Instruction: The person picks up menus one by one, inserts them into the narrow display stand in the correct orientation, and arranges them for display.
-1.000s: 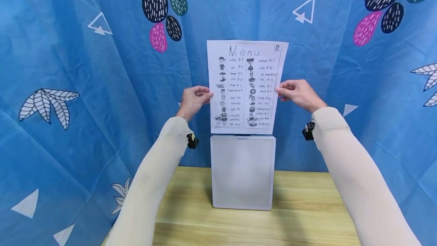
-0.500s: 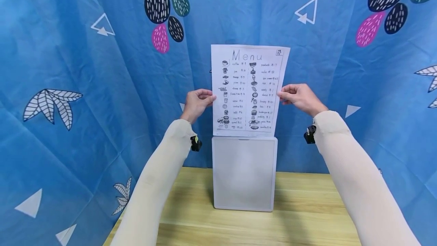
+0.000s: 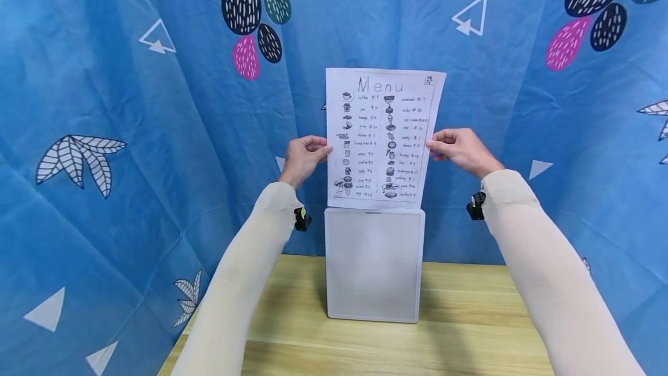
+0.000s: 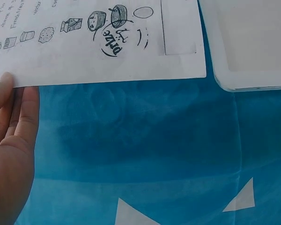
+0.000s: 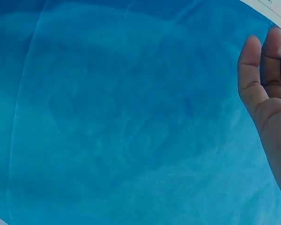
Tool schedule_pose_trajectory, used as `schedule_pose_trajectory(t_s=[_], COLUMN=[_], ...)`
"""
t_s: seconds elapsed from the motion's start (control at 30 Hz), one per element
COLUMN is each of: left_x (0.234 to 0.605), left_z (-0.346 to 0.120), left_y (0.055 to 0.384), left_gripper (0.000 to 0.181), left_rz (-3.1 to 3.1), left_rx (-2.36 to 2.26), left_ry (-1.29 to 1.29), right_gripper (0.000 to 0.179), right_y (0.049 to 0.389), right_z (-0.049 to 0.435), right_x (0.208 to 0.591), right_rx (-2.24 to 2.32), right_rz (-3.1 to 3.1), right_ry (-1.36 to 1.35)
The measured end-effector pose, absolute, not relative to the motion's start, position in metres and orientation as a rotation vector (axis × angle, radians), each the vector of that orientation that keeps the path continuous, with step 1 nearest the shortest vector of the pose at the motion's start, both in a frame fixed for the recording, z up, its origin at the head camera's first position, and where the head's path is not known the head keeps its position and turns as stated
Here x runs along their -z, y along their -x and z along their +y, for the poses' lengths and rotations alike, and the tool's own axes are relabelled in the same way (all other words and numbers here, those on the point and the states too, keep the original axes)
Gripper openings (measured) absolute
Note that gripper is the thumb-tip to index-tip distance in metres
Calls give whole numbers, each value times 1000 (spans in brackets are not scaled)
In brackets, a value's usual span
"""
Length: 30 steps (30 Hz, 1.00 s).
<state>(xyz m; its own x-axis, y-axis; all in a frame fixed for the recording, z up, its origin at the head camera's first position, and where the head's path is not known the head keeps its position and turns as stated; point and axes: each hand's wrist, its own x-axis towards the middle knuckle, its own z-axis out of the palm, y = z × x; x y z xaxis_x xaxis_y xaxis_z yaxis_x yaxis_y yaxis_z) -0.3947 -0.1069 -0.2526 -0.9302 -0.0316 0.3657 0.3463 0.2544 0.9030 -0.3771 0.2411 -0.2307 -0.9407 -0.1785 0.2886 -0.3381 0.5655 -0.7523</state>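
A white paper menu (image 3: 383,138), with hand-drawn food pictures and prices, is held upright in the head view. My left hand (image 3: 302,158) pinches its left edge between thumb and fingers, about halfway down. On the opposite edge my right hand (image 3: 461,147) pinches it at a similar height. Directly below the sheet stands a white-framed upright panel (image 3: 374,266), its top edge right at the paper's lower edge. In the left wrist view the thumb lies over the front of the menu (image 4: 107,47), the other fingers behind it. Only a corner of the sheet shows in the right wrist view.
The panel stands on a light wood-grain table (image 3: 469,318). Behind and at both sides hangs a blue curtain (image 3: 172,91) printed with leaves, triangles and drop shapes. A small black camera (image 3: 301,219) sits at the left wrist, and another black camera (image 3: 476,206) at the right.
Both hands have lowered the menu slightly toward the panel, so the narrow gap between its lower edge and the panel's top has closed in the head view. The grip is unchanged.
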Motion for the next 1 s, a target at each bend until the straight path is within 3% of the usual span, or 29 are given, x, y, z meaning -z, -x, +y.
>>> schedule_pose_trajectory(t_s=[1.0], left_x=[267], left_z=[-108], left_y=[393], left_gripper=[19], left_rz=[-2271], left_rx=[1661], left_ry=[256], right_gripper=[34], right_y=[377], right_z=[239], right_x=[236], right_rx=[-1313], right_rz=[-2631], right_ry=[-474])
